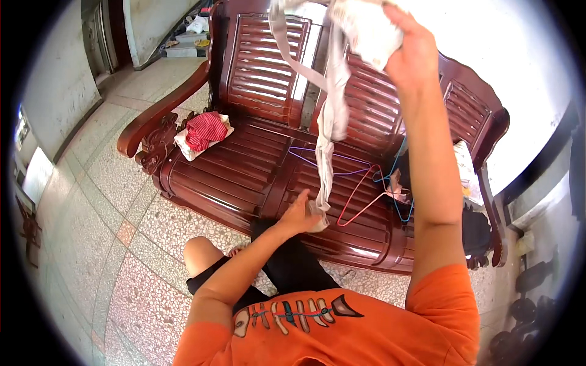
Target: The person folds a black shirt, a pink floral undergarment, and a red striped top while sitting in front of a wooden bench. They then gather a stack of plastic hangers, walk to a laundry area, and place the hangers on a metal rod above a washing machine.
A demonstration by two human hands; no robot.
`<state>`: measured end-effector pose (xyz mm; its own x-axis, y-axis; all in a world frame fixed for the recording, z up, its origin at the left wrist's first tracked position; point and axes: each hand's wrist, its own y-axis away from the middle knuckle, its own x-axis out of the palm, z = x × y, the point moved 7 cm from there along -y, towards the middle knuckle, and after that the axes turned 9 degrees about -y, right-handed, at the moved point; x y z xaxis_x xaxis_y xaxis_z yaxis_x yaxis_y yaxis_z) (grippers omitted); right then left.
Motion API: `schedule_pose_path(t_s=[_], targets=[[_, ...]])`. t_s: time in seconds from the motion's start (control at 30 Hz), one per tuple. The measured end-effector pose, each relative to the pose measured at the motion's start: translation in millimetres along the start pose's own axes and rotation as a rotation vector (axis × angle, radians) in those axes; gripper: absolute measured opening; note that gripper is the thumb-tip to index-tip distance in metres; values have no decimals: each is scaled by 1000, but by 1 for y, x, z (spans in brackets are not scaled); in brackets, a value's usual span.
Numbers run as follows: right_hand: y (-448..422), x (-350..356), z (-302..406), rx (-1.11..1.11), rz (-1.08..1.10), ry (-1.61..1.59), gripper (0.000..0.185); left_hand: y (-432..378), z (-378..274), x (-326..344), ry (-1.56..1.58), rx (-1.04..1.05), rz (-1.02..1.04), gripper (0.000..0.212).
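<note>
Raised high at the top right, my right hand [414, 55] grips a bundled part of a whitish cloth item [366, 32]. A long, twisted strap-like length [326, 160] hangs from it over the wooden bench, with a looser loop to its left. Low down, my left hand [300, 217] is at the bottom end of that hanging length, its fingers partly spread. Whether those fingers pinch the cloth is unclear because of blur. Behind the cloth, a purple hanger [341, 173] and a pink-red hanger [350, 206] lie on the bench seat.
The dark red slatted bench [219, 183] spans the view before me. A red striped cloth [206, 130] rests on folded white fabric [190, 153] at its left end. A blue hanger [406, 215] and a black bag-like item [476, 231] are at right. Steps [181, 49] stand farther back.
</note>
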<state>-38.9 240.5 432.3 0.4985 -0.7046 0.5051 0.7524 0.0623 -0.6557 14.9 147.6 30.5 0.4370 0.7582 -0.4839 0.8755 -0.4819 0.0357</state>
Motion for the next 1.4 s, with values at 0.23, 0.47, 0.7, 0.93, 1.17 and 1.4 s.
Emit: schedule_pose_path(t_s=[0.23,0.47,0.7,0.93,1.17,1.4], targets=[[-15,46,58,-18,192,-100,33,-27,1,-1,-53,209,-309,66],[4,24,51,92,159,-198,32,-40,20,-8,78,264,-513,55],[10,24,41,184,199,-248,33,-44,12,16,88,-25,-279,44],[62,-41,24,229,234,-225,28,3,-23,-7,1429,-192,77,37],[250,-87,-153,765,437,649,37,46,-45,-53,1658,95,97,83],[246,-44,-130,401,546,681,32,77,-6,-58,1085,-190,-80,42]])
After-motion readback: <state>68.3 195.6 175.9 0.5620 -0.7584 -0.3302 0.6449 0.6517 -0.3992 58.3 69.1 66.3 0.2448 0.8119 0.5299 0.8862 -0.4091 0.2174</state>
